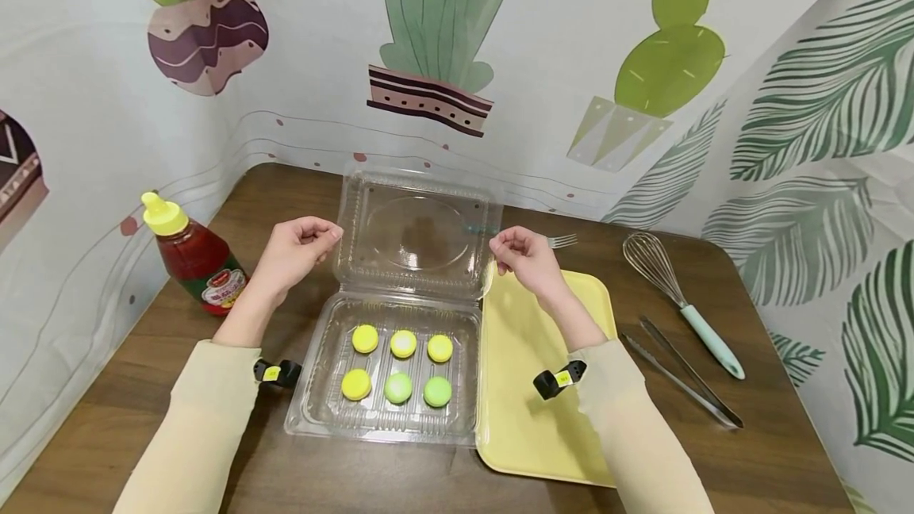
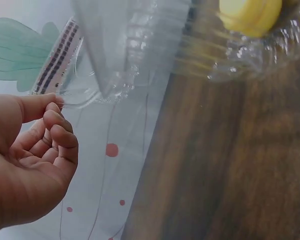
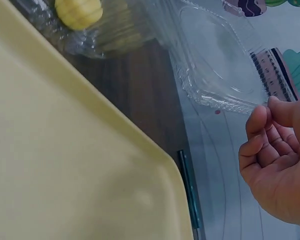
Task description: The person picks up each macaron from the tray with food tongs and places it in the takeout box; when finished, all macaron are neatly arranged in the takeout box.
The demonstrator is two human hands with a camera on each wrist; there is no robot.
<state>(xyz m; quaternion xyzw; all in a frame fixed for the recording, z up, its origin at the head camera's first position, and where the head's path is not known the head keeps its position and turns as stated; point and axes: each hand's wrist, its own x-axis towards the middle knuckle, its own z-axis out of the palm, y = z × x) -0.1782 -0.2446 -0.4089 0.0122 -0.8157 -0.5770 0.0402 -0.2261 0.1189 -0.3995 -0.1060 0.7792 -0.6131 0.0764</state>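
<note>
A clear plastic clamshell container (image 1: 314, 419) lies on the table with its lid (image 1: 421, 236) raised at the back. In its base sit several yellow and green macarons (image 1: 397, 388) in two rows. My left hand (image 1: 296, 252) pinches the lid's left edge between thumb and forefinger; the left wrist view shows the lid's rim (image 2: 82, 102) at those fingertips. On the other side, my right hand (image 1: 528, 260) pinches the lid's right edge, and the rim (image 3: 230, 104) meets thumb and finger in the right wrist view.
To the right of the container lies a yellow tray (image 1: 543, 450), partly under its edge. A fork (image 1: 562, 241), a whisk (image 1: 660, 272) and metal tongs (image 1: 689, 375) lie farther right. At the left stands a red sauce bottle (image 1: 200, 260) with a yellow cap. A patterned cloth backs the table.
</note>
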